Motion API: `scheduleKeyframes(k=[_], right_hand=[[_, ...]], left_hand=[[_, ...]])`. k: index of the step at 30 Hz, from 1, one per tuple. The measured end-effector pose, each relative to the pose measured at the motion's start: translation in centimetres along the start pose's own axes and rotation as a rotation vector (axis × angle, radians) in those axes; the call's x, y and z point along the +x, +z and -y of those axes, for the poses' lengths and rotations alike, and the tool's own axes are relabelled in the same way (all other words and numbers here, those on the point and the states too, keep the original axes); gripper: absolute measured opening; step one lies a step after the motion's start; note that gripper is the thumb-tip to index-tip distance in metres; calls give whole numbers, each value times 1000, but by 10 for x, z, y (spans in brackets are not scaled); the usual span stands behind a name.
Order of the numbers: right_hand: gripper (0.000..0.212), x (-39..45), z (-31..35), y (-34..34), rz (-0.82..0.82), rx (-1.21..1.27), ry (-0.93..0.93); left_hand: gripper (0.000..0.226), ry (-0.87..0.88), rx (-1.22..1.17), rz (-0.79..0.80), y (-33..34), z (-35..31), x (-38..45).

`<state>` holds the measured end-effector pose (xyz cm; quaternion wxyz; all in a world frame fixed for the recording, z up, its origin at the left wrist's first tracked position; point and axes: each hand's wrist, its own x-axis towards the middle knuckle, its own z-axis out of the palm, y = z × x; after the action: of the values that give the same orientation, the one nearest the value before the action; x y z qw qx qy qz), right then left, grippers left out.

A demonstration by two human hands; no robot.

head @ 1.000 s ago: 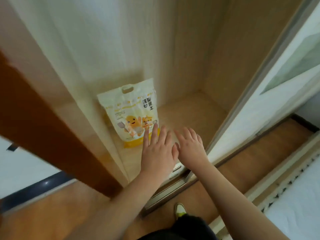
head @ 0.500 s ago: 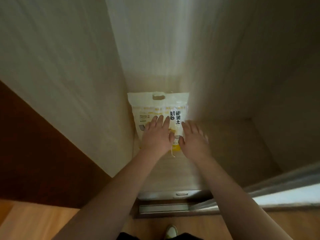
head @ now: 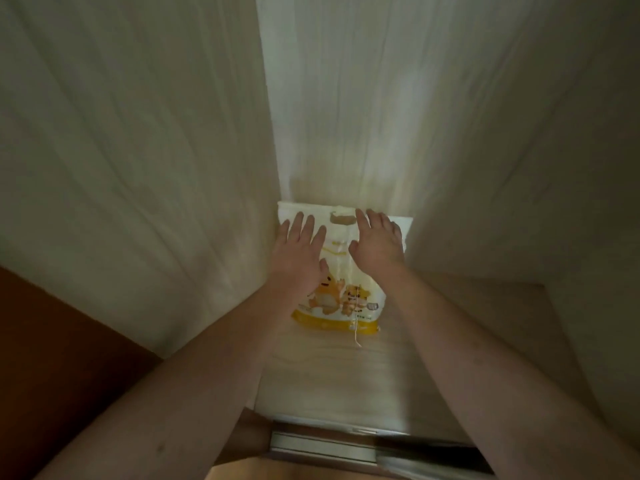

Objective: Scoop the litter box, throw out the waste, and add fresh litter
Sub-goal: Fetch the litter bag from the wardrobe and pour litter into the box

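Note:
A white and yellow bag of cat litter (head: 341, 299) with cartoon cats printed on it stands on the wardrobe floor, leaning against the back wall. Its cut-out handle (head: 343, 218) is at the top. My left hand (head: 299, 252) lies flat on the bag's upper left part with fingers spread. My right hand (head: 377, 242) rests on its upper right part, fingers apart, beside the handle. Neither hand has closed around the bag. A thin string hangs down the bag's front.
The bag sits in a narrow light-wood wardrobe compartment (head: 329, 372) with side walls close on both sides. A metal sliding-door track (head: 346, 441) runs along the front edge. A dark brown panel (head: 52, 358) is at the lower left.
Both hands have moved forward and up the bag, from its lower front to its top near the handle. The camera has moved closer into the wardrobe.

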<state>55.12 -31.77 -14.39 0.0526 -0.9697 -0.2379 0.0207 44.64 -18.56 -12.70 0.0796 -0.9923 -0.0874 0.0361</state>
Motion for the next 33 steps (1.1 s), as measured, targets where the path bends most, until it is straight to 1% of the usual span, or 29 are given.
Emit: scheduleKeyframes(k=[2, 5, 8, 10, 14, 15, 16, 21, 24, 26, 28, 29, 30, 33], right_hand=[[76, 15, -5, 5, 17, 17, -8], [90, 34, -15, 9, 27, 42, 7], [92, 48, -21, 14, 51, 4, -21], [80, 52, -19, 19, 43, -21, -33], [29, 46, -9, 26, -31, -33, 14], [21, 42, -6, 29, -44, -43, 24], [18, 37, -4, 31, -65, -33, 32], [20, -5, 7, 38, -157, 94, 24], [14, -34, 10, 38, -192, 105, 13], [8, -51, 9, 39, -198, 91, 26], [9, -67, 10, 40, -178, 76, 52], [10, -75, 9, 41, -170, 81, 58], [10, -82, 8, 41, -176, 94, 55], [5, -96, 1, 38, -195, 118, 43]], left_hand=[[66, -2, 60, -13, 5, 6, 7], [67, -22, 63, -15, 8, 10, 17], [67, -16, 42, -23, 13, 8, 21], [67, -8, 33, -30, 16, 7, 22], [69, -13, 27, -26, 22, 5, 22], [70, -14, 25, -29, 22, 4, 21], [71, -11, 25, -37, 21, 3, 21], [75, 41, 41, -57, 17, -12, 16], [75, 90, 42, -55, 17, -18, 15], [59, 92, 23, -5, 15, -21, 13], [35, 63, 6, 45, 11, -23, 8], [27, 52, 2, 76, 10, -23, 6], [25, 39, -10, 113, 9, -24, 2], [35, 26, -71, 204, 12, -28, -8]])
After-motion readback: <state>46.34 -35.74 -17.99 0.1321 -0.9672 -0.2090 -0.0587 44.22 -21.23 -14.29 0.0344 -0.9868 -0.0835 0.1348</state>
